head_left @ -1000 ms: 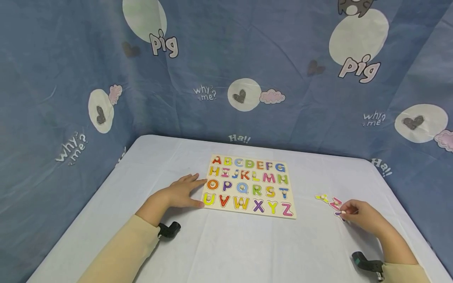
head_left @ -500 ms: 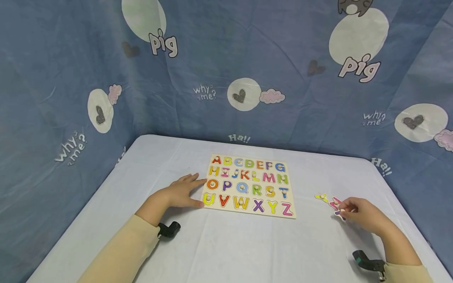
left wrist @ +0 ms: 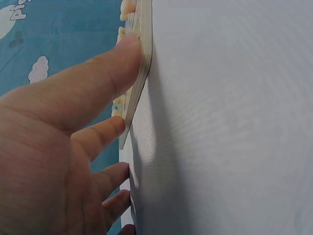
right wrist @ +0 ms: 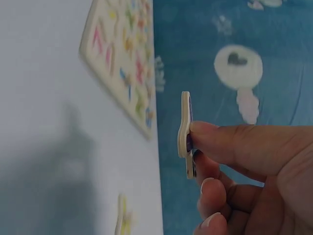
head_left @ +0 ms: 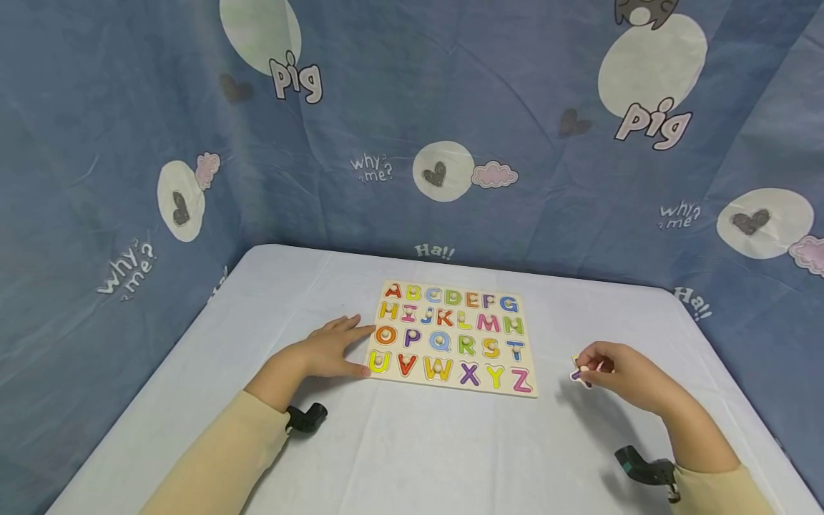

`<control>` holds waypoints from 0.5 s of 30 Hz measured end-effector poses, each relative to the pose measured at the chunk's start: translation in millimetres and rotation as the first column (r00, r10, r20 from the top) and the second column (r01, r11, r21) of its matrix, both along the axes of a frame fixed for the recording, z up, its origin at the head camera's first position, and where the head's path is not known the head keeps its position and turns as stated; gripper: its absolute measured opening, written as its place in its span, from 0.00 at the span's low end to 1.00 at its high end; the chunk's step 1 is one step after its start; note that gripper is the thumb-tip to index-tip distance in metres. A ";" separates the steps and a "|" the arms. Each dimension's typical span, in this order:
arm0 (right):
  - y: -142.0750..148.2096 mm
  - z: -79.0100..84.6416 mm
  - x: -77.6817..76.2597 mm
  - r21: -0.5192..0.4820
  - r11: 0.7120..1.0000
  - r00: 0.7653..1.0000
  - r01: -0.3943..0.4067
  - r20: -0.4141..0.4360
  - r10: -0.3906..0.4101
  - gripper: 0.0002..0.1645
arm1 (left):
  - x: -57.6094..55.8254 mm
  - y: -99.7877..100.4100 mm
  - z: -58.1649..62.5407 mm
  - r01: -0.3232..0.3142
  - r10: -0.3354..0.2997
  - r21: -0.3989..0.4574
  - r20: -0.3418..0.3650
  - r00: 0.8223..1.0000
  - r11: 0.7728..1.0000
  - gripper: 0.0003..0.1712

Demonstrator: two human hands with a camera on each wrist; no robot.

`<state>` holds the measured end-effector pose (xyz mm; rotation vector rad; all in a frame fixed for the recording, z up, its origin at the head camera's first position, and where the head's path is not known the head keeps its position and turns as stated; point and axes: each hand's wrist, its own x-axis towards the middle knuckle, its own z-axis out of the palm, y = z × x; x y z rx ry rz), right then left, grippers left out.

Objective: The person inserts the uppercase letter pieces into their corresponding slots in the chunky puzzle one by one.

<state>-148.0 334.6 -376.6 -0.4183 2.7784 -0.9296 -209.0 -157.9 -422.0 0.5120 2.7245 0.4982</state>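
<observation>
A wooden alphabet puzzle board [head_left: 529, 357] lies flat on the table, with coloured letters in rows. Most letters carry small knobs; X, Y and Z at its near right show none. Spread fingers of my left hand [head_left: 331, 349] touch the board's left edge, thumb at the near corner; in the left wrist view the thumb [left wrist: 107, 73] presses its side. My right hand [head_left: 621, 368] pinches a purple letter piece [right wrist: 185, 127] between thumb and fingers, raised above the table, right of the board. A yellow letter piece [right wrist: 121, 215] lies below. The hand hides the pink letter piece in the head view.
A white cloth covers the table [head_left: 438, 450]. Behind and to the left hangs a blue printed curtain [head_left: 360, 107]. Black wrist cameras sit at the left cuff [head_left: 307, 418] and the right cuff [head_left: 644, 468].
My right hand has lifted the purple letter piece off the table and carried it left, towards the board. My left hand has stayed at the board's edge.
</observation>
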 end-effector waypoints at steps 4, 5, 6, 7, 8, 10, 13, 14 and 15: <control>-19.9 3.9 -4.9 -0.001 1.000 0.999 -0.031 0.012 0.031 0.06 | -0.8 -0.2 -1.3 0.001 -0.001 -0.002 0.005 1.000 1.000 0.52; -24.9 4.5 -6.5 0.001 0.999 0.999 -0.040 0.014 0.040 0.06 | -1.0 -0.3 -1.7 0.000 0.000 -0.004 0.006 1.000 1.000 0.53; -29.7 4.6 -8.2 0.003 0.999 0.999 -0.051 0.016 0.051 0.05 | -1.2 -0.3 -1.8 -0.001 0.001 -0.006 0.007 1.000 1.000 0.53; -34.6 4.5 -9.9 0.003 0.998 0.998 -0.062 0.018 0.061 0.05 | -1.2 -0.2 -1.6 -0.002 0.002 -0.007 0.007 1.000 1.000 0.53; -39.6 4.2 -11.5 0.001 0.998 0.997 -0.070 0.025 0.070 0.05 | -1.3 -0.1 -1.6 -0.002 0.002 -0.008 0.008 1.000 1.000 0.53; -49.7 2.9 -14.6 0.001 0.996 0.996 -0.086 0.039 0.086 0.05 | -1.7 -0.4 -2.8 -0.004 0.004 -0.009 0.005 1.000 1.000 0.53; -64.0 -1.3 -19.3 0.002 0.993 0.992 -0.114 0.050 0.114 0.05 | -2.4 -0.8 -3.9 -0.004 0.004 -0.008 0.005 1.000 1.000 0.53; -68.8 -3.2 -20.6 0.002 0.992 0.991 -0.124 0.055 0.124 0.05 | -2.9 -1.1 -4.8 -0.003 0.003 -0.006 0.004 1.000 1.000 0.53; -73.4 -5.3 -22.2 0.004 0.991 0.990 -0.133 0.057 0.132 0.05 | -3.3 -1.2 -5.3 -0.002 0.002 -0.004 0.005 1.000 1.000 0.53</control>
